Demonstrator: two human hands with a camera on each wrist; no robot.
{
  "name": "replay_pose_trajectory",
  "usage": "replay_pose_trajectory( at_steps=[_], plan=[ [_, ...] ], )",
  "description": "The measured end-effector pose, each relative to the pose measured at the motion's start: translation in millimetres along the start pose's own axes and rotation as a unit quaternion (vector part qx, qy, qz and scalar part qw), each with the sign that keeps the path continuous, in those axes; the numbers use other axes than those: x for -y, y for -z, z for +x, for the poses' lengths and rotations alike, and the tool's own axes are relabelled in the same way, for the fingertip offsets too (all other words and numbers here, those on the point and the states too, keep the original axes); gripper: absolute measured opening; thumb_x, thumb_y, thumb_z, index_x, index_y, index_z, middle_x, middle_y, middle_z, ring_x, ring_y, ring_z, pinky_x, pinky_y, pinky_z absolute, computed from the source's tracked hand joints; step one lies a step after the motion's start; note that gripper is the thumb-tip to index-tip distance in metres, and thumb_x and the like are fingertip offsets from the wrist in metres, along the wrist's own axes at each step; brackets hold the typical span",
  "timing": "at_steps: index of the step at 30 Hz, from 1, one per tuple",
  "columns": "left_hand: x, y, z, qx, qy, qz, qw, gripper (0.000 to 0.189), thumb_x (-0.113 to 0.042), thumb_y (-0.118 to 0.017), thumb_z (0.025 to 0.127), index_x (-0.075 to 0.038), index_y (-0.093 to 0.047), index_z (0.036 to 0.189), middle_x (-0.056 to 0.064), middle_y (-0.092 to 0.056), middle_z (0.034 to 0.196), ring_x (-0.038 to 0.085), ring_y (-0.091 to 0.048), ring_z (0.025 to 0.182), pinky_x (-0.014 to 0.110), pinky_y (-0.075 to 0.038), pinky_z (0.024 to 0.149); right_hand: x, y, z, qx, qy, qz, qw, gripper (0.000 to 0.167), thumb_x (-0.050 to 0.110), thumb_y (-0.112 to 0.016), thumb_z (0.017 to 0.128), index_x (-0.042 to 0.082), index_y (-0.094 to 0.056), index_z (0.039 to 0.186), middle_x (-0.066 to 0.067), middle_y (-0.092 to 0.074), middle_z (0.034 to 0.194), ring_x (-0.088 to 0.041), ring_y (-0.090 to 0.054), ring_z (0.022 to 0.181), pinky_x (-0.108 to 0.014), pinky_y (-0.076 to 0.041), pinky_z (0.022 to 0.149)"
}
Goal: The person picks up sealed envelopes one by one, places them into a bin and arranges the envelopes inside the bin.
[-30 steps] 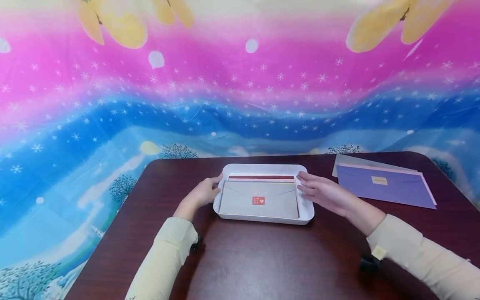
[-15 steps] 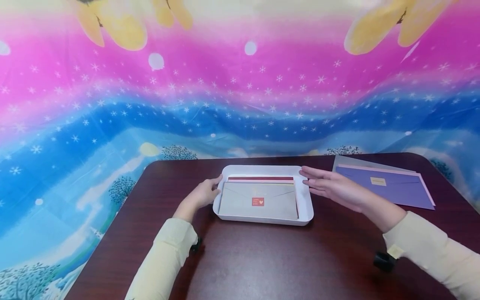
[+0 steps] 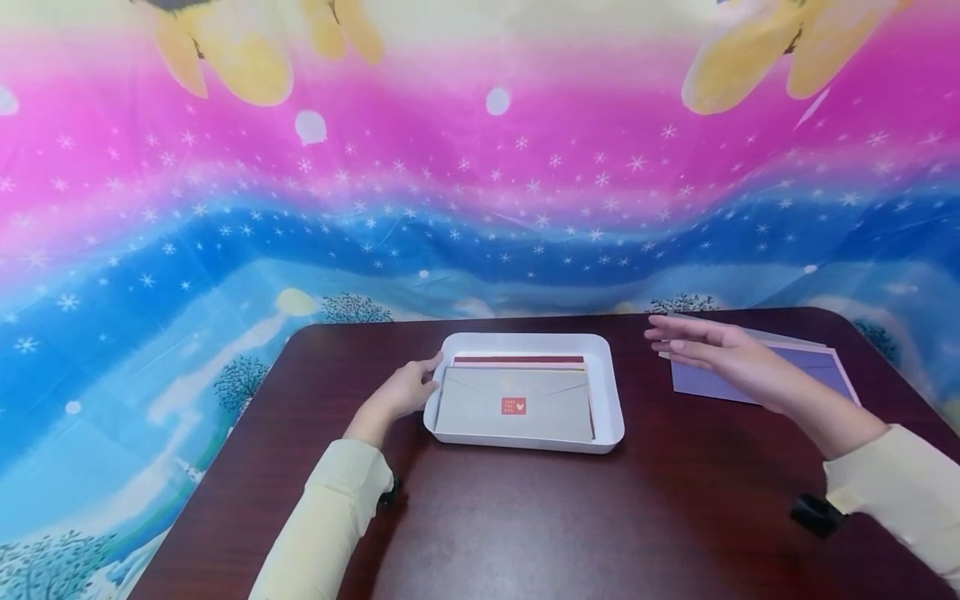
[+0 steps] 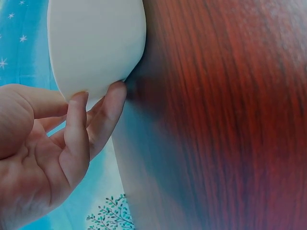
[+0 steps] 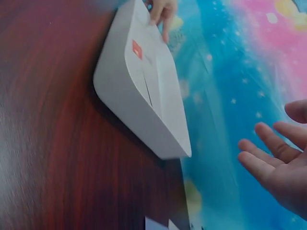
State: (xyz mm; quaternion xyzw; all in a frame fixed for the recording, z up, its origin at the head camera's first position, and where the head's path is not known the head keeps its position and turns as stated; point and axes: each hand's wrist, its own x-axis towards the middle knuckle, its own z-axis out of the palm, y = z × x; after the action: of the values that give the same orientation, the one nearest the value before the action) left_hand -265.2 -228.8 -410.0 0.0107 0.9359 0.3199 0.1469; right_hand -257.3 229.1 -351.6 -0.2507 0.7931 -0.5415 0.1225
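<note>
My left hand holds the left end of a white tray, with curled fingers against its outer wall in the left wrist view. Inside the tray lies a stack of envelopes. The top one is a light grey envelope with a red heart sticker, and red and pink edges show behind it. My right hand hovers to the right of the tray, fingers extended, holding nothing. It partly covers a purple envelope on the table, which lies over a pink and a grey one.
The dark wooden table has rounded far corners. Just behind its far edge hangs a colourful cloth with snowflakes. A black strap piece sits below my right cuff.
My right hand has left the tray's right rim and moved right, over the purple envelope's left part. My left hand stays at the tray, which stands where it was.
</note>
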Motion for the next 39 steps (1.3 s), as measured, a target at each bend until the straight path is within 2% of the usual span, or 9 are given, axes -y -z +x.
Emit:
replay_pose_trajectory(
  at_steps=[2, 5, 8, 13, 18, 24, 28, 32, 39],
  plan=[
    [0.2, -0.2, -0.1, 0.0, -0.001, 0.0, 1.0, 0.061, -0.01, -0.052, 0.107, -0.014, -0.028, 0.163, 0.025, -0.054, 0.142, 0.023, -0.06, 0.088, 0.034, -0.049, 0.073, -3, 7, -3.1, -0.017, 0.014, -0.011, 0.9997, 0.045, 0.012, -0.051, 0.109, 0.001, -0.047, 0.152, 0.008, -0.066, 0.13, -0.002, -0.064, 0.115, -0.016, -0.048, 0.093],
    [0.1, -0.5, 0.4, -0.002, -0.002, 0.003, 1.0, 0.06, -0.01, -0.052, 0.107, -0.014, -0.028, 0.163, 0.025, -0.054, 0.144, 0.023, -0.059, 0.084, 0.034, -0.049, 0.073, -7, 16, -8.0, -0.034, 0.026, -0.038, 0.9984, 0.038, 0.009, -0.052, 0.108, 0.003, -0.056, 0.145, 0.008, -0.07, 0.124, -0.004, -0.066, 0.111, -0.018, -0.052, 0.089],
    [0.3, -0.7, 1.3, -0.003, -0.003, 0.006, 1.0, 0.06, -0.01, -0.051, 0.107, -0.012, -0.028, 0.162, 0.025, -0.055, 0.142, 0.022, -0.06, 0.087, 0.033, -0.049, 0.074, -10, 27, -14.2, -0.045, 0.009, -0.091, 0.9948, 0.035, 0.012, -0.055, 0.107, 0.006, -0.061, 0.141, 0.009, -0.071, 0.122, -0.003, -0.068, 0.107, -0.021, -0.054, 0.084],
    [-0.4, -0.2, 2.1, -0.002, -0.006, 0.006, 1.0, 0.059, -0.009, -0.052, 0.107, -0.011, -0.029, 0.162, 0.027, -0.057, 0.139, 0.023, -0.063, 0.094, 0.034, -0.052, 0.076, -16, 45, -23.3, -0.061, -0.027, -0.175, 0.9823, 0.033, 0.019, -0.062, 0.105, 0.012, -0.066, 0.136, 0.013, -0.071, 0.119, -0.002, -0.068, 0.1, -0.026, -0.054, 0.076],
    [-0.7, 0.2, 0.6, -0.004, -0.009, 0.009, 0.9999, 0.06, -0.009, -0.052, 0.107, -0.011, -0.029, 0.162, 0.026, -0.058, 0.137, 0.023, -0.062, 0.088, 0.035, -0.051, 0.074, -31, 66, -31.0, -0.082, -0.03, -0.238, 0.9673, 0.033, 0.018, -0.069, 0.1, 0.01, -0.068, 0.133, 0.015, -0.071, 0.115, 0.005, -0.064, 0.096, -0.027, -0.054, 0.072],
    [2.0, -1.6, -0.9, 0.0, 0.002, -0.003, 1.0, 0.06, -0.01, -0.052, 0.108, -0.014, -0.028, 0.163, 0.024, -0.057, 0.139, 0.021, -0.057, 0.078, 0.032, -0.048, 0.071, -51, 84, -37.5, -0.078, -0.047, -0.286, 0.9538, 0.035, 0.012, -0.072, 0.097, 0.0, -0.068, 0.13, -0.01, -0.073, 0.114, 0.01, -0.06, 0.093, -0.024, -0.054, 0.07],
    [3.3, -2.4, -1.7, 0.0, -0.004, -0.004, 1.0, 0.06, -0.009, -0.052, 0.107, -0.011, -0.029, 0.162, 0.025, -0.058, 0.138, 0.021, -0.057, 0.078, 0.032, -0.048, 0.071, -63, 92, -41.0, -0.059, -0.089, -0.318, 0.9422, 0.042, 0.011, -0.073, 0.096, -0.008, -0.063, 0.132, -0.028, -0.065, 0.124, -0.016, -0.068, 0.101, -0.027, -0.054, 0.07],
    [3.8, -2.6, -2.4, -0.001, -0.007, 0.001, 1.0, 0.06, -0.008, -0.053, 0.107, -0.011, -0.029, 0.162, 0.024, -0.059, 0.136, 0.02, -0.057, 0.079, 0.032, -0.048, 0.071, -79, 102, -46.4, -0.041, -0.114, -0.346, 0.9303, 0.05, 0.013, -0.076, 0.094, -0.015, -0.059, 0.132, -0.036, -0.06, 0.126, -0.051, -0.061, 0.11, -0.034, -0.056, 0.071],
    [5.1, -2.9, -2.1, -0.002, -0.011, 0.0, 0.9999, 0.06, -0.008, -0.053, 0.107, -0.011, -0.03, 0.162, 0.025, -0.058, 0.137, 0.021, -0.058, 0.081, 0.032, -0.048, 0.072, -98, 121, -56.9, -0.02, -0.136, -0.38, 0.9146, 0.066, 0.017, -0.083, 0.087, -0.021, -0.053, 0.131, -0.047, -0.049, 0.13, -0.065, -0.05, 0.112, -0.066, -0.049, 0.081]
  ],
)
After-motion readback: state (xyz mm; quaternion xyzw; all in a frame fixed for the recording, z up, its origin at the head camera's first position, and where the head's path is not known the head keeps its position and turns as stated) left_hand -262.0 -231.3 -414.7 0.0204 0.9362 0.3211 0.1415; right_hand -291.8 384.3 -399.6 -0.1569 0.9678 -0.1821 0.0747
